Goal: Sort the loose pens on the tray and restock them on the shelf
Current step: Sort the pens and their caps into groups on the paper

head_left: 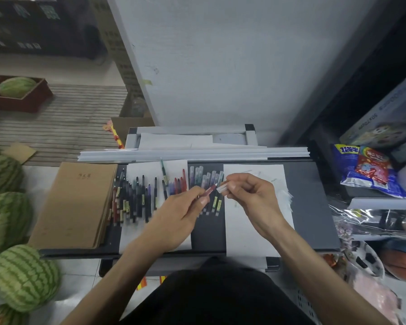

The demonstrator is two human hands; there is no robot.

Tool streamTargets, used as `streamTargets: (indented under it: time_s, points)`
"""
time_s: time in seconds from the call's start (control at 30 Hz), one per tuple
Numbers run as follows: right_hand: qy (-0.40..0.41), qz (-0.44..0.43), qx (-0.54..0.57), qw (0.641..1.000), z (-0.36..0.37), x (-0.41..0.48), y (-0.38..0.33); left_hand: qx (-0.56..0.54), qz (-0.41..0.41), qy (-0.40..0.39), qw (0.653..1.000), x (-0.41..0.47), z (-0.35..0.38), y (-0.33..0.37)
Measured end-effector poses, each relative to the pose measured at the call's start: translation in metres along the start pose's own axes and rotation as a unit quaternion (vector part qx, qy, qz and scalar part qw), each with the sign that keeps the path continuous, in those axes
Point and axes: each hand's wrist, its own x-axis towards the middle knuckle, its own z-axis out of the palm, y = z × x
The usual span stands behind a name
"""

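Pens half sorted on a grey tray, both hands busy over its middle.

A stack of brown notebooks [76, 202] fills the tray's [312, 207] left end; beside it lie the loose pens [136, 198], a capped group [206, 179] near the far edge, and white paper [256, 221] under the right hand. Watermelons [21, 275] line the floor at left; snack bags [368, 170] sit on the shelf [382, 202] at right, a grey wall behind. The left hand [181, 212] has its grip clamped on a red pen [210, 190], tip pointing right. The right hand [251, 193] pinches a clear cap [222, 187] just beside that tip.
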Motion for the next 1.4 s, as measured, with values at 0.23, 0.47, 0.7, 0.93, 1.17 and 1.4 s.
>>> streamTargets:
  time_s: [0.23,0.47,0.7,0.93,1.17,1.4]
  points:
    - [0.055,-0.048,0.046,0.996,0.000,-0.006,-0.016,-0.005,0.008,0.030,0.999,-0.002,0.002,0.006]
    - [0.018,-0.087,-0.053,0.995,0.006,-0.008,-0.023,0.043,0.017,0.026,0.999,0.001,0.001,0.008]
    - [0.029,-0.056,-0.090,0.994,0.007,-0.005,-0.012,0.103,0.028,0.033,0.994,0.011,0.006,0.001]
    - [0.029,-0.028,-0.084,0.996,0.000,0.005,-0.001,0.028,0.013,0.031,0.999,0.019,0.031,-0.006]
    - [0.051,0.021,-0.090,0.994,-0.009,0.025,0.021,0.026,-0.061,0.000,0.998,0.050,0.046,-0.009]
    - [0.079,0.029,-0.409,0.909,-0.034,0.047,0.053,0.077,-0.169,0.001,0.983,0.088,0.047,-0.045]
